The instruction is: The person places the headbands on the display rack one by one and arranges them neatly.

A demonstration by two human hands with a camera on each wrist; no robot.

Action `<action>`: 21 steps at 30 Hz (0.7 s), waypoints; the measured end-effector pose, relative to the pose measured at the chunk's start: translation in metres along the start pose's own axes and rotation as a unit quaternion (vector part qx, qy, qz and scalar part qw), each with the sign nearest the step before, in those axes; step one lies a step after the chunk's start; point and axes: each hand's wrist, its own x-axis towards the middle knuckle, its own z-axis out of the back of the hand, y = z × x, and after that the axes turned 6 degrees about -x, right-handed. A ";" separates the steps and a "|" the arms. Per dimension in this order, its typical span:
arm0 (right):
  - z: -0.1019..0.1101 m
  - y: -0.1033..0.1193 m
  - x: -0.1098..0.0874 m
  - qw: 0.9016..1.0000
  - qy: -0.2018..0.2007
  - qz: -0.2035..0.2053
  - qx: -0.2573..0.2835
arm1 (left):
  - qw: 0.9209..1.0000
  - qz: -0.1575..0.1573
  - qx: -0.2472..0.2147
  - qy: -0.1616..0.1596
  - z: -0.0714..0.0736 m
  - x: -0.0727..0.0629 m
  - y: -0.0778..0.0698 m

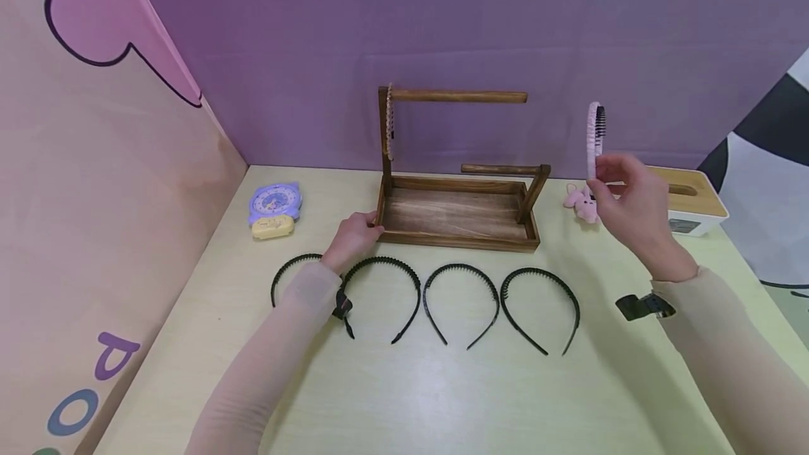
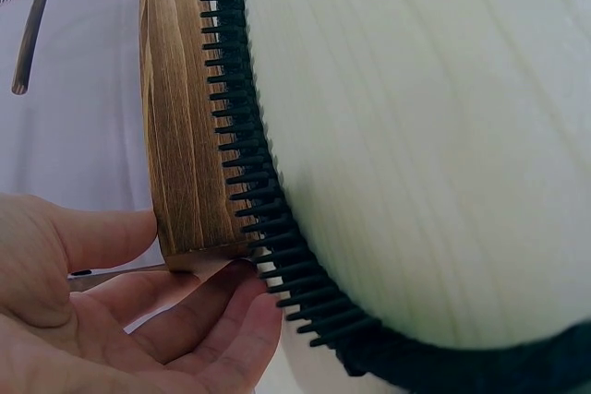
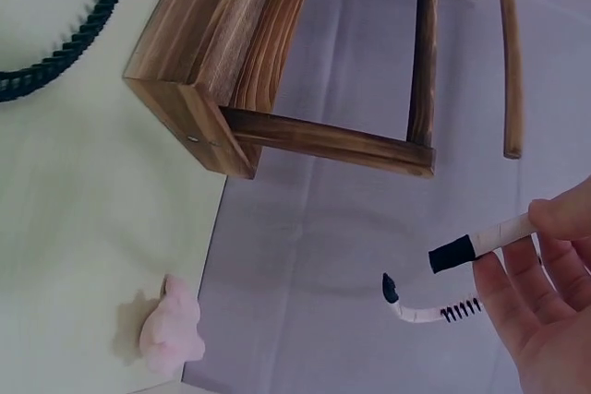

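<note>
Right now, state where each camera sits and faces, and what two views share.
Head: on the person's head, facing forward and down at the wooden rack and four black headbands; both sleeves, left fingers and right fingers show.
Left wrist: on that wrist, facing the wooden rack's corner and a black headband; left fingers show.
Right wrist: on that wrist, facing the wooden rack's other end and a pink plush toy; right fingers show, pinching a pale headband.
Head and right wrist share the pink plush toy and pale headband.

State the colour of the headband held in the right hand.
Pale pink headband, with black teeth and tips; the right wrist view shows it best.
</note>
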 end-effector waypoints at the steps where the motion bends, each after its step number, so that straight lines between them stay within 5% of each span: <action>1: -0.003 0.001 0.003 1.000 -0.003 0.003 0.004 | 1.000 0.001 -0.001 0.000 0.000 0.000 0.000; 21: -0.042 0.027 0.038 0.998 -0.017 0.001 0.052 | 1.000 0.005 0.002 -0.001 0.000 0.002 0.000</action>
